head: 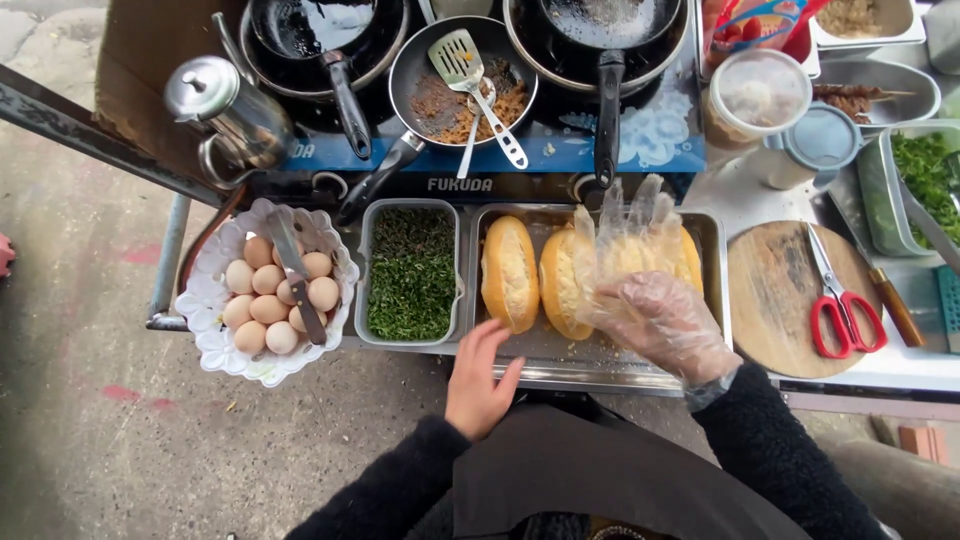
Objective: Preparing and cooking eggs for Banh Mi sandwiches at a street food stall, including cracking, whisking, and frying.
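Observation:
My right hand point(662, 318) wears a loose clear plastic glove and hovers over the metal tray point(600, 352) of bread rolls, its fingers spread above the right-hand roll point(688, 262). Two more rolls point(511, 272) lie split open to its left. My left hand point(478, 382) is bare, fingers apart, resting at the tray's front edge and holding nothing.
A metal container of chopped green herbs point(411, 272) sits left of the tray, then a white bowl of eggs point(266, 296) with a knife on top. Behind stand pans, one with a spatula point(474, 80), and a steel kettle point(228, 115). Red scissors point(842, 305) lie on a round wooden board.

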